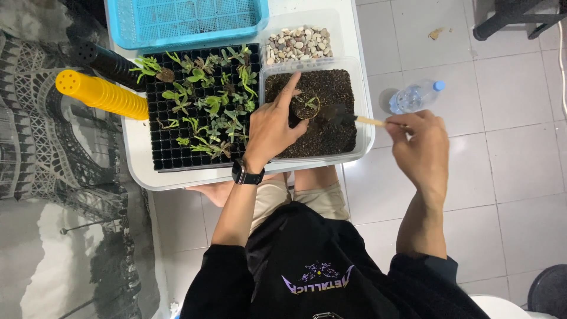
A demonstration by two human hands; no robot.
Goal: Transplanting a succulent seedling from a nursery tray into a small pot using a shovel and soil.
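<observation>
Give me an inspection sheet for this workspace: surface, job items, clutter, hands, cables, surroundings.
Surface: white table, crowded, edges bare.
Job's things: small pot with a seedling, over the clear soil tub; small trowel with wooden handle; black seedling tray of young plants.
Clutter: pebble tub, blue basket, yellow pot stack, black pot stack.
Hands: left hand grips the pot; right hand holds the trowel handle.
Cables: white cable at the right edge.
Surroundings: tiled floor; plastic water bottle lying on it; patterned cloth at left.
</observation>
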